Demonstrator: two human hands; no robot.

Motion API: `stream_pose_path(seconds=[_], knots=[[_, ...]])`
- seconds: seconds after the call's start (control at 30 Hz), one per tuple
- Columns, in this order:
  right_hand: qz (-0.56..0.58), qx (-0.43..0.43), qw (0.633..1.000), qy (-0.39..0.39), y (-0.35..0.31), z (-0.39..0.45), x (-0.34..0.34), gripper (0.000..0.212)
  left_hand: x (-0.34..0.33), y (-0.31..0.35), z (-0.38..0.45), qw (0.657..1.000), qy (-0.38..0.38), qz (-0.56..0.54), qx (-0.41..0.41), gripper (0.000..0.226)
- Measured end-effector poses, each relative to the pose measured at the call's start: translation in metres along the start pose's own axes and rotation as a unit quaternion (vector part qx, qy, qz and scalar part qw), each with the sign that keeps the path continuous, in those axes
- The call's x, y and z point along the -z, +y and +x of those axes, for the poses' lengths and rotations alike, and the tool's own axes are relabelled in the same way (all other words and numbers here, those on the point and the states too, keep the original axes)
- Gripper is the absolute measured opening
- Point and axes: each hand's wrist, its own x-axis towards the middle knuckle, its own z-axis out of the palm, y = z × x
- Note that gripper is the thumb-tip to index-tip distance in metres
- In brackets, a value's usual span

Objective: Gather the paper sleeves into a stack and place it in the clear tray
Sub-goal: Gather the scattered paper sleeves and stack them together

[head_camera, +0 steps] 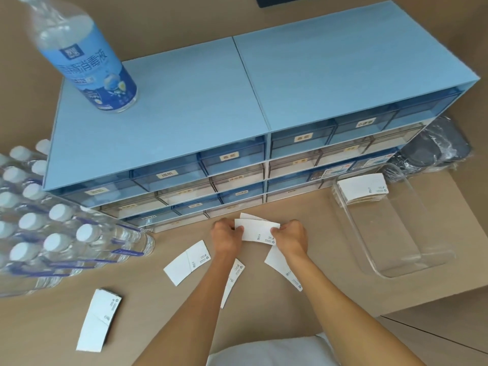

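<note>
My left hand and my right hand grip the two ends of a small bunch of white paper sleeves just above the table, in front of the drawer unit. Loose white sleeves lie flat around my arms: one sleeve to the left, one sleeve between my forearms, one sleeve under my right wrist, and a small pile at the near left. The clear tray stands to the right, with a stack of sleeves lying at its far end.
A blue drawer unit fills the back of the table, with a disinfectant bottle on top. A shrink-wrapped pack of water bottles lies at the left. Dark wrapped items sit behind the tray. The table edge runs at the right.
</note>
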Motion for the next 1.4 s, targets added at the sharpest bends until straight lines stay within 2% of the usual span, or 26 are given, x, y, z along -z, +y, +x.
stream_pose_path(seconds=[0.2,0.3,0.43,0.6,0.73,0.87,1.1,1.27,1.4], knots=[[-0.001,-0.033,0.999,0.002,-0.006,0.009,-0.007,0.025,0.006,0.011,0.012,0.999,-0.021,0.041,0.010,0.020],[-0.005,-0.039,0.999,0.007,-0.006,0.011,-0.006,0.034,0.006,0.011,0.018,0.999,-0.027,0.044,0.015,0.018],[0.010,-0.042,0.999,0.009,-0.006,0.013,-0.008,0.035,0.005,0.009,0.021,0.998,-0.031,0.041,0.031,0.016],[0.037,-0.041,0.998,0.005,-0.008,0.013,-0.009,0.019,0.006,0.007,0.022,0.998,-0.027,0.021,0.048,0.016],[0.066,-0.036,0.997,0.007,-0.010,0.013,-0.009,0.023,0.009,0.005,0.022,0.998,-0.014,-0.025,0.055,0.014],[0.111,-0.036,0.993,0.013,-0.010,0.011,-0.001,0.025,0.010,0.003,0.017,0.997,-0.010,-0.064,0.047,0.026],[0.153,-0.019,0.988,0.016,0.011,0.000,0.018,0.012,0.005,0.006,-0.001,0.996,-0.028,-0.082,-0.009,0.021],[0.184,-0.020,0.982,0.029,0.038,-0.010,0.034,0.024,-0.008,0.007,-0.022,0.993,-0.075,-0.076,-0.043,0.018],[0.164,-0.033,0.985,0.033,0.064,-0.020,0.043,0.019,-0.020,0.003,-0.036,0.990,-0.118,-0.049,-0.063,0.015]])
